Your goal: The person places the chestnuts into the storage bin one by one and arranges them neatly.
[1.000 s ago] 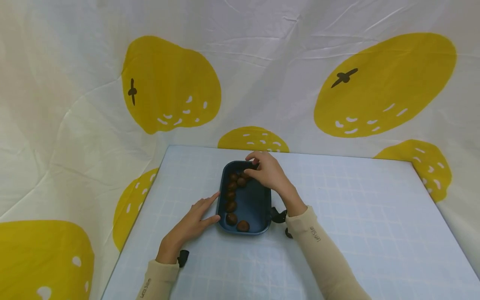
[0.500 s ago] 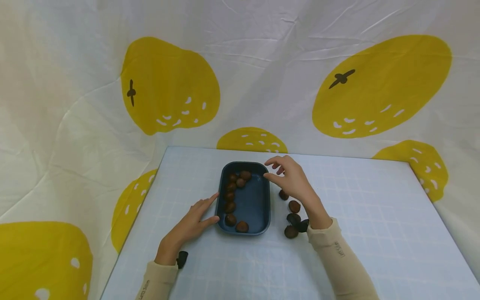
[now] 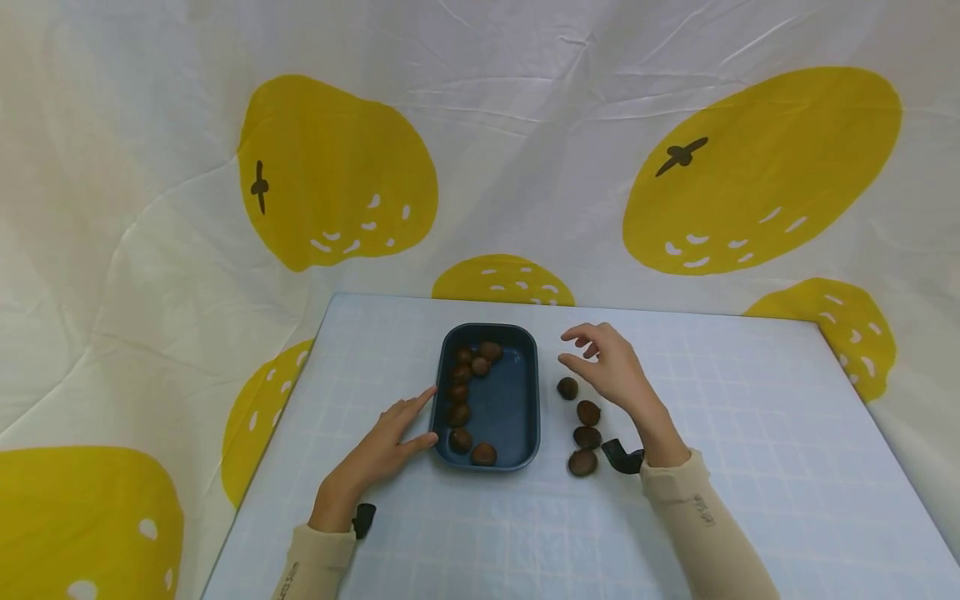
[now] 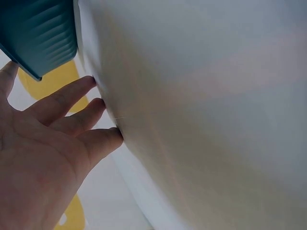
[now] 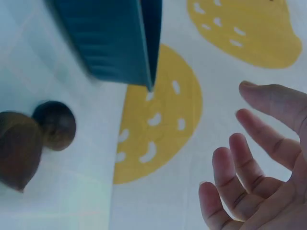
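Observation:
A dark blue rectangular tray (image 3: 510, 408) holds several brown chestnuts (image 3: 458, 414), mostly along its left side, with one at the near end. My left hand (image 3: 382, 446) touches the tray's left side with thumb and forefinger; in the left wrist view the other fingertips (image 4: 114, 134) rest on the table. To the right of the tray, several loose chestnuts (image 3: 588, 412) lie in a rough column. Above and right of the farthest one, my right hand (image 3: 611, 367) hovers with loosely bent fingers and nothing between them. The right wrist view shows two loose chestnuts (image 5: 17, 148) beside the tray wall (image 5: 105, 43).
A pale blue checked cloth covers the table (image 3: 750, 433). Behind it and at the left hangs a white sheet (image 3: 525, 183) printed with yellow fruit. Dark wrist straps (image 3: 622, 457) show at both wrists.
My right hand has let go of a chestnut at the tray's far end and moved right, off the tray, uncovering the loose chestnuts. The left hand has stayed in place.

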`<state>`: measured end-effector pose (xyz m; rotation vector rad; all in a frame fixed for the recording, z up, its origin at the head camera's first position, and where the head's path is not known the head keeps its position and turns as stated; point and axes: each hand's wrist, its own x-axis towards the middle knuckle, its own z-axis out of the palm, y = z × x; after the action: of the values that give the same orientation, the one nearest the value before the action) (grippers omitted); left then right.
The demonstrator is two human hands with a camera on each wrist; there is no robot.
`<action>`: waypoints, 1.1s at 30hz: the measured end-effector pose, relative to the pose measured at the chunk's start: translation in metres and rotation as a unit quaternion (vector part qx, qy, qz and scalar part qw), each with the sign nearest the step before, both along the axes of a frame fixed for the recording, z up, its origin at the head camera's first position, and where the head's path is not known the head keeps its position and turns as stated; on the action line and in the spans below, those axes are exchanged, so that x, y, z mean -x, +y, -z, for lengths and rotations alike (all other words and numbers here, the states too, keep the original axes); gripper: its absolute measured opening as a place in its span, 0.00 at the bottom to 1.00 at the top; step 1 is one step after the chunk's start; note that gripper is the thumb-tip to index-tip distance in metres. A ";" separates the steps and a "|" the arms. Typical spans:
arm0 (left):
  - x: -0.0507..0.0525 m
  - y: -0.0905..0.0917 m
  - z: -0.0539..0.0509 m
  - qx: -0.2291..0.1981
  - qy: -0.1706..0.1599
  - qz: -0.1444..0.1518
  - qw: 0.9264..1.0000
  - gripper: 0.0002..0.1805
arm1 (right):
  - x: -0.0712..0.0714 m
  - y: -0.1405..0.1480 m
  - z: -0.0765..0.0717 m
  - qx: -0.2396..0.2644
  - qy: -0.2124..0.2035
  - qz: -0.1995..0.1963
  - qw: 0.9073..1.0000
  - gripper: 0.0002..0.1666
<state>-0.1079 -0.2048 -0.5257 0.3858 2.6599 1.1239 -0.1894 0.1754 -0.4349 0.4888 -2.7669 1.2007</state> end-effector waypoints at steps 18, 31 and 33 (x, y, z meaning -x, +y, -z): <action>-0.001 -0.001 0.000 -0.001 -0.002 0.002 1.000 0.41 | 0.004 0.032 0.074 0.006 -0.087 0.001 0.996 0.21; 0.000 0.000 0.001 -0.008 0.004 0.008 1.000 0.41 | 0.008 0.028 0.091 -0.033 -0.098 -0.002 0.995 0.23; 0.000 0.000 0.000 -0.008 0.002 0.008 1.000 0.41 | 0.008 0.027 0.092 -0.048 -0.095 0.001 0.994 0.24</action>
<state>-0.1081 -0.2050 -0.5262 0.4130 2.6477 1.1418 -0.1970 0.2020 -0.5267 0.3981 -2.9956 1.1771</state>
